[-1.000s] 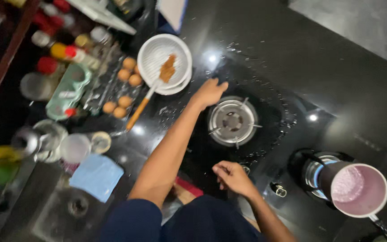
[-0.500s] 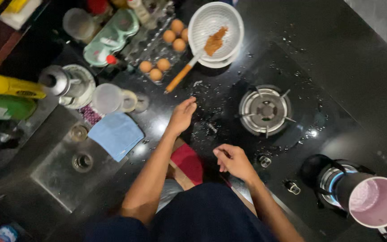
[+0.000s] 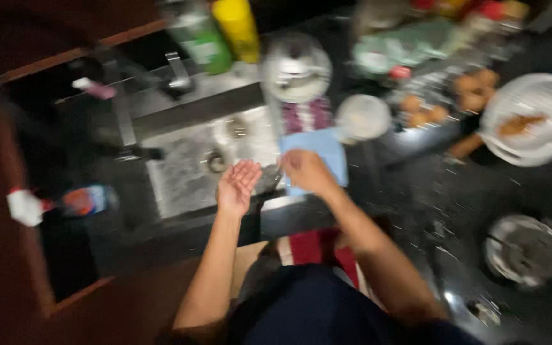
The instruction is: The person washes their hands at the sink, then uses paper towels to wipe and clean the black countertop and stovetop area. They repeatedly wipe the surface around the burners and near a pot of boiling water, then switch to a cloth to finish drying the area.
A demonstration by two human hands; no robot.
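Head view, hands: left hand [image 3: 238, 185] open, palm up, fingers apart, holding nothing, poised over the right edge of the steel sink [image 3: 186, 172]. Right hand [image 3: 305, 170] loosely closed, resting on the blue cloth [image 3: 317, 156]; motion blur hides whether the fingers pinch it.

Blue cloth: flat on the worktop [image 3: 416, 191], just beside the sink at its 3 o'clock.

At 12 o'clock of the cloth: round steel vessel [image 3: 296, 67]. At 1 o'clock: pale round lid [image 3: 362, 116]. Further right: eggs [image 3: 442, 102], then a white plate [image 3: 531, 118] carrying brown food. At 5 o'clock: gas burner [image 3: 522, 249]. Behind the sink: green bottle [image 3: 199, 35] and yellow bottle [image 3: 237, 22].

Risk, as judged: a wide wipe with the cloth could knock the lid or the eggs, since both stand near.
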